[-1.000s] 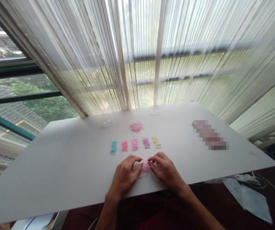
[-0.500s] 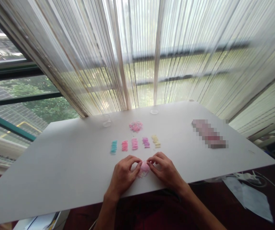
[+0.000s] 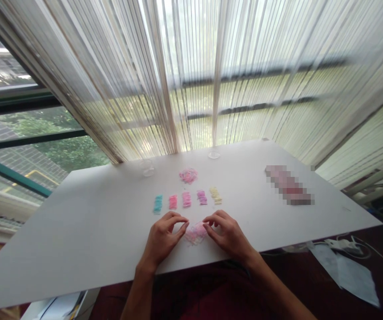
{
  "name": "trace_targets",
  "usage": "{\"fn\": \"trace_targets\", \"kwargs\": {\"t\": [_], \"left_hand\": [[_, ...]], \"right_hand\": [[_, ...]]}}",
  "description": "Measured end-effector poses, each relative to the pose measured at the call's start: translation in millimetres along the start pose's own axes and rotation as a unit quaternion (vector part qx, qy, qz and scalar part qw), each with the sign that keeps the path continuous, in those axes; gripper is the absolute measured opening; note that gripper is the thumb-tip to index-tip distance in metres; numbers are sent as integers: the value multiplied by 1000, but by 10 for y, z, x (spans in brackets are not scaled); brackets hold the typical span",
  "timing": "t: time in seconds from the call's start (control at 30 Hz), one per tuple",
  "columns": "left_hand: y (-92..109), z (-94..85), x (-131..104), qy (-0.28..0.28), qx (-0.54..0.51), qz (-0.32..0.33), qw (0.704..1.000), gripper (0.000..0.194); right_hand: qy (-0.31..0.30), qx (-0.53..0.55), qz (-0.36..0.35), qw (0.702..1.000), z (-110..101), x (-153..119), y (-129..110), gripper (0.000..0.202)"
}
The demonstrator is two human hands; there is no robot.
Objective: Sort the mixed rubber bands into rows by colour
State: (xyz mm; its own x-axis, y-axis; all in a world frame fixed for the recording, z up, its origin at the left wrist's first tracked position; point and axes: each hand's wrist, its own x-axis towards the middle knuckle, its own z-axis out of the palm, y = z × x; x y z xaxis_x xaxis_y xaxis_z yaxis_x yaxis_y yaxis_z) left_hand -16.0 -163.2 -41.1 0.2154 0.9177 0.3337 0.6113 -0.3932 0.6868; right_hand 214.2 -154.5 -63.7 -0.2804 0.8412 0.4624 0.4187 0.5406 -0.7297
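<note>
A loose heap of small thin pieces (image 3: pixel 196 234), mostly pale pink with other pastel colours, lies near the table's front edge; they are too small to identify. My left hand (image 3: pixel 165 235) is at the heap's left side, thumb and forefinger slightly apart, with nothing visible between them. On the other side my right hand (image 3: pixel 226 231) has its thumb and forefinger tips at the heap's edge, a little apart. Beyond the hands are sorted stacks of similar pieces: turquoise (image 3: pixel 158 204), coral pink (image 3: pixel 173 202), light pink (image 3: pixel 186 199), purple (image 3: pixel 202 197) and pale yellow (image 3: pixel 215 195).
Another mixed pinkish heap (image 3: pixel 188 175) lies behind the stacks on the white table (image 3: pixel 94 235). Two clear round items (image 3: pixel 147 169) stand toward the back edge. A blurred-out pinkish object (image 3: pixel 289 186) lies right. String curtains (image 3: pixel 138 89) hang behind the table.
My hands have moved apart, the left one shifting left. Their thumb and forefinger tips have loosened from a pinch. The heap between them is now spread wider and flatter.
</note>
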Motion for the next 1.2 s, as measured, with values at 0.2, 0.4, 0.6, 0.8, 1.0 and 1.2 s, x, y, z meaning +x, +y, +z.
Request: {"fn": "trace_targets", "kwargs": {"t": [0.2, 0.4, 0.6, 0.8, 1.0, 1.2], "left_hand": [[-310, -203, 28, 54, 22, -30, 998, 16], [-416, -270, 65, 88, 43, -43, 994, 17], [-360, -208, 91, 82, 48, -57, 994, 19], [-322, -175, 68, 72, 79, -63, 992, 19], [-169, -135, 89, 71, 101, -35, 992, 18], [-98, 0, 207, 64, 118, -4, 991, 16]], "right_hand": [[-9, 6, 13, 1000, -18, 0, -4, 10], [-17, -6, 15, 1000, -18, 13, 10, 12], [-20, -10, 15, 1000, -16, 35, 9, 12], [-20, -8, 19, 1000, -36, 21, -31, 13], [-25, 11, 48, 998, -69, 6, -49, 15], [-48, 28, 80, 995, -97, -4, -73, 17]]}}
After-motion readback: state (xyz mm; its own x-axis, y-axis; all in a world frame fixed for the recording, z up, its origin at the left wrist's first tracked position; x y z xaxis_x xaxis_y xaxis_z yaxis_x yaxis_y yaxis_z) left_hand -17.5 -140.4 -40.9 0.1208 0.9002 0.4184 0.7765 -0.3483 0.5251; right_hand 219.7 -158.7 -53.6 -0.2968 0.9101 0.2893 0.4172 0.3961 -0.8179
